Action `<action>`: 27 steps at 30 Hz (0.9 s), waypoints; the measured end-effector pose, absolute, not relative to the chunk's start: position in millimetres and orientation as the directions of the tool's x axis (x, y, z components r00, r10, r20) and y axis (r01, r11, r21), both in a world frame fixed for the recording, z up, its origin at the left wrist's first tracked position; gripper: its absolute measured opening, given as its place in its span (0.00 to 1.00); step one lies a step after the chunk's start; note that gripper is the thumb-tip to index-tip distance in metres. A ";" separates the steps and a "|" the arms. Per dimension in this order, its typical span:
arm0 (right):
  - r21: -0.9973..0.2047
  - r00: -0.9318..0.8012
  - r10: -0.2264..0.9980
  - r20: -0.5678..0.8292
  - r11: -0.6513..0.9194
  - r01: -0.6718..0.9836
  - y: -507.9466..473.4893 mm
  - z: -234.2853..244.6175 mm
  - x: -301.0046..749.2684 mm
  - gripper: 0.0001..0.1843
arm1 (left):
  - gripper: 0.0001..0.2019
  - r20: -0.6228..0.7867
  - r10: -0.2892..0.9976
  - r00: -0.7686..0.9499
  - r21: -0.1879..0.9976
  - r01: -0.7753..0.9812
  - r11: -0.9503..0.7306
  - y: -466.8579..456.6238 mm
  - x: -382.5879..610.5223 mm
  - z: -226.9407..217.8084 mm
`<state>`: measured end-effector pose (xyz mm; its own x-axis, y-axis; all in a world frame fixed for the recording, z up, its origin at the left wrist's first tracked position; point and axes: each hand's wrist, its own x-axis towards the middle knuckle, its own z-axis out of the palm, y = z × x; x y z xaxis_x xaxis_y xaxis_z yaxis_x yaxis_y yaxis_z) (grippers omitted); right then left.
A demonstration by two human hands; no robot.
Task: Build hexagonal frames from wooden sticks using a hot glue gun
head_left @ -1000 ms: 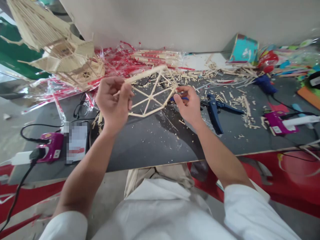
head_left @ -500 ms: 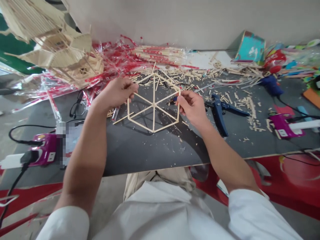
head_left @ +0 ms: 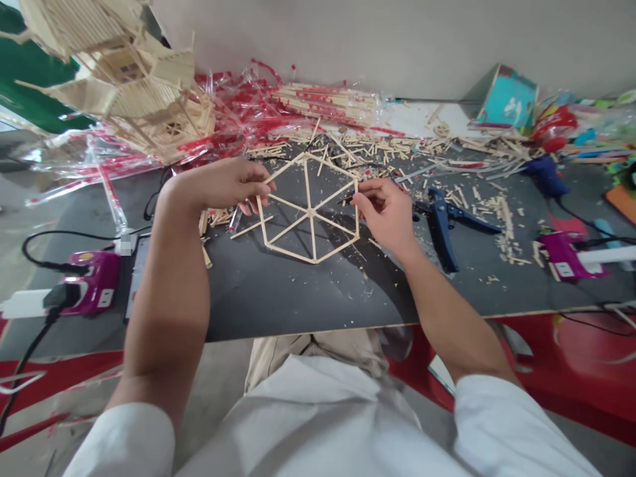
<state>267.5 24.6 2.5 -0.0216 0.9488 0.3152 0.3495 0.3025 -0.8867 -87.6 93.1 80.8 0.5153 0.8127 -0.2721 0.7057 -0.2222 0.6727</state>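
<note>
A hexagonal stick frame (head_left: pixel 311 212) is steadied flat over the dark tabletop (head_left: pixel 278 298) between the hands, its upper-left edge pinched by the half-closed left hand (head_left: pixel 218 185), while the loosely curled right hand (head_left: pixel 385 212) is set at its right edge, any grip there being unclear.

Item: spoked hexagonal wooden-stick frame (head_left: pixel 311 211), over dark tabletop (head_left: pixel 298 298). Left hand (head_left: pixel 218 185) grips its upper-left side; right hand (head_left: pixel 385 215) just beside its right side. Also: blue hand tool (head_left: pixel 440 222), stick-built model (head_left: pixel 134 86), purple power strip (head_left: pixel 92 281), red-printed plastic wrap (head_left: pixel 233 112).
</note>
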 end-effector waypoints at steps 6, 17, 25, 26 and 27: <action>-0.707 -0.106 0.894 0.435 0.412 0.575 25.7 1.2 271.6 0.09 | 0.19 -0.363 0.741 0.565 0.654 0.721 -0.229 97.5 -89.8 68.1; -0.613 -0.158 0.884 0.441 0.425 0.666 28.9 11.6 281.3 0.22 | 0.15 -0.289 0.866 0.409 0.506 0.833 -0.224 108.2 -97.4 49.8; -0.700 -0.096 0.892 0.443 0.410 0.585 45.1 -2.8 299.8 0.14 | 0.19 -0.411 0.862 0.296 0.374 0.917 -0.136 88.3 -92.2 93.5; -0.692 -0.084 0.888 0.452 0.409 0.595 47.2 -5.4 301.7 0.13 | 0.17 -0.455 0.835 0.309 0.343 0.926 -0.156 85.8 -90.6 96.5; -0.684 -0.074 0.887 0.456 0.403 0.608 49.1 -7.5 303.6 0.13 | 0.15 -0.495 0.808 0.319 0.320 0.932 -0.172 83.9 -89.3 97.7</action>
